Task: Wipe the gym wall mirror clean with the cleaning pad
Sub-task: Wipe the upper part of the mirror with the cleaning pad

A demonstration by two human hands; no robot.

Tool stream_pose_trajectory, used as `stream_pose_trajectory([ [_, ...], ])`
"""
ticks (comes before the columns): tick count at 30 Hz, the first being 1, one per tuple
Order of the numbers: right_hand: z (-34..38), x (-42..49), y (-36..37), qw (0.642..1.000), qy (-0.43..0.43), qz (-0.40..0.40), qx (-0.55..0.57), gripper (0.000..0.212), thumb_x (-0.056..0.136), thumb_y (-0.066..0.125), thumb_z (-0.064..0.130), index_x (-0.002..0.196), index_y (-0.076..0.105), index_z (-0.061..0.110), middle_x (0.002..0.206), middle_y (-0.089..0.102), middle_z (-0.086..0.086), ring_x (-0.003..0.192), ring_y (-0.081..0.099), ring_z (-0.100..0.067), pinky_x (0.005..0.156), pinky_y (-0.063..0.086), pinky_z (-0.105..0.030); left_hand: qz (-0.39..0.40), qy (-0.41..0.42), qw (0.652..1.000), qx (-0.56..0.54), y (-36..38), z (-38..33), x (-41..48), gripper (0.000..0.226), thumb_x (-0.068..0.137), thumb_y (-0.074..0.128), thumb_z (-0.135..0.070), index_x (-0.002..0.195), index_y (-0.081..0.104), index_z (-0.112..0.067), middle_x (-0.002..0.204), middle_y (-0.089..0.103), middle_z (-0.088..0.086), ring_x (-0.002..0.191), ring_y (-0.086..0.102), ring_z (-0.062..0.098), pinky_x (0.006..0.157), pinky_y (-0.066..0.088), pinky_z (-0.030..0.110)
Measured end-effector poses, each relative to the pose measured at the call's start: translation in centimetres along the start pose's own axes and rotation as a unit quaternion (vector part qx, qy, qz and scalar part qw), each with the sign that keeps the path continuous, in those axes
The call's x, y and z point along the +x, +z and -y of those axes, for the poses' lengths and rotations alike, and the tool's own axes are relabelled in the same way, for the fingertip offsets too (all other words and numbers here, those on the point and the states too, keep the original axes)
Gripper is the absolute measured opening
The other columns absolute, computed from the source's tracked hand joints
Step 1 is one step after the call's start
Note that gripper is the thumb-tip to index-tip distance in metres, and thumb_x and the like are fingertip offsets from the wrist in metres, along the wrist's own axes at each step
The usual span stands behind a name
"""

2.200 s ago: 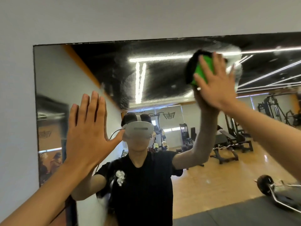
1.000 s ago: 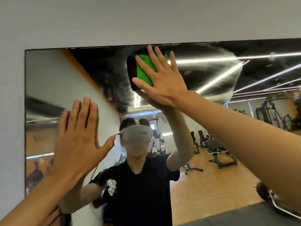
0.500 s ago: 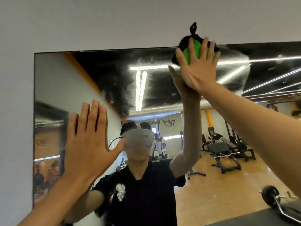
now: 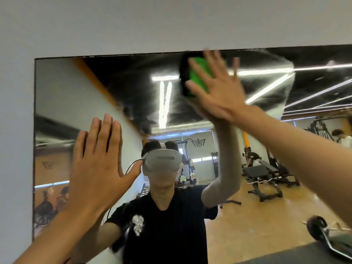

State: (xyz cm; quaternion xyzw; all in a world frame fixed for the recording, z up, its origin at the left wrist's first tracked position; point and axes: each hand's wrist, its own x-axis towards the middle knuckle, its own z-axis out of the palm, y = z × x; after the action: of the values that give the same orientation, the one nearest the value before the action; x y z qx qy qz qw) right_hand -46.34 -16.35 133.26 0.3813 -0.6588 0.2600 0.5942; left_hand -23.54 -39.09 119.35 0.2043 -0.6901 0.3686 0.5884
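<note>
Green cleaning pad with black edging (image 4: 198,77): flat against the glass just under the top edge of the mirror, right of centre, blurred.
Large frameless rectangular wall mirror (image 4: 62,103): set in a plain grey wall (image 4: 133,21); smeared streaks across its upper part around the pad.
Right hand (image 4: 219,92): fingers straight and spread, palm pressing the pad to the glass.
Left hand (image 4: 97,166): fingers straight and close together, thumb out, palm flat on the lower left of the mirror.
Reflection: black weight bench (image 4: 266,176), barbell (image 4: 323,233) on a wooden floor.
</note>
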Motion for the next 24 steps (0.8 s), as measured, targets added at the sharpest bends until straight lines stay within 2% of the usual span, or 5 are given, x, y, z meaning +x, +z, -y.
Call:
stream_pose_trajectory([
  [6, -3.9, -1.2, -0.3, 0.952, 0.293, -0.033, 0.079, 0.078, 0.098, 0.003, 0.074, 0.166, 0.005, 0.036, 0.174, -0.009, -0.008, 0.159, -0.013, -0.029, 0.123, -0.01, -0.066, -0.007, 0.001, 1.0, -0.008, 0.0, -0.3, 0.2, 0.1, 0.097, 0.033, -0.072, 0.168, 0.013, -0.004, 0.177, 0.006, 0.015, 0.164, 0.005, 0.034, 0.131, 0.012, 0.058],
  [13, 11.7, -4.4, 2.6, 0.998, 0.018, -0.04, 0.033, 0.074, 0.101, 0.004, 0.069, 0.166, 0.014, 0.035, 0.174, 0.001, -0.011, 0.16, -0.006, -0.031, 0.126, -0.012, -0.055, -0.003, 0.011, 1.0, -0.011, 0.1, 0.1, 0.1, 0.101, 0.097, 0.035, -0.071, 0.169, 0.011, -0.005, 0.177, 0.002, 0.013, 0.164, 0.003, 0.032, 0.131, 0.011, 0.057],
  [17, 7.5, -7.9, 2.5, 0.991, -0.134, 0.004, -0.011, 0.066, 0.105, 0.008, 0.064, 0.165, 0.015, 0.037, 0.174, 0.007, -0.008, 0.161, 0.0, -0.027, 0.127, -0.004, -0.059, -0.001, 0.01, 1.0, -0.012, 0.0, 0.1, 0.1, 0.098, 0.098, 0.031, -0.07, 0.168, 0.013, -0.004, 0.177, 0.006, 0.015, 0.164, 0.005, 0.033, 0.131, 0.011, 0.056],
  [19, 2.2, -8.8, 2.0, 0.993, -0.115, 0.01, -0.028, 0.064, 0.104, 0.005, 0.065, 0.163, 0.008, 0.039, 0.174, 0.004, -0.007, 0.161, -0.002, -0.025, 0.127, -0.005, -0.059, 0.0, 0.006, 1.0, -0.005, -0.1, 0.1, 0.0, 0.097, 0.098, 0.03, -0.069, 0.168, 0.015, -0.003, 0.177, 0.007, 0.016, 0.164, 0.006, 0.034, 0.131, 0.012, 0.058],
  [24, -9.2, -9.8, 0.1, 0.988, 0.154, 0.016, -0.011, 0.065, 0.103, -0.006, 0.059, 0.165, 0.002, 0.038, 0.174, -0.006, -0.005, 0.159, -0.013, -0.021, 0.125, -0.009, -0.062, -0.001, 0.0, 1.0, -0.002, -0.2, -0.3, 0.2, 0.096, 0.099, 0.029, -0.068, 0.167, 0.015, -0.002, 0.176, 0.007, 0.016, 0.163, 0.006, 0.034, 0.13, 0.012, 0.058],
])
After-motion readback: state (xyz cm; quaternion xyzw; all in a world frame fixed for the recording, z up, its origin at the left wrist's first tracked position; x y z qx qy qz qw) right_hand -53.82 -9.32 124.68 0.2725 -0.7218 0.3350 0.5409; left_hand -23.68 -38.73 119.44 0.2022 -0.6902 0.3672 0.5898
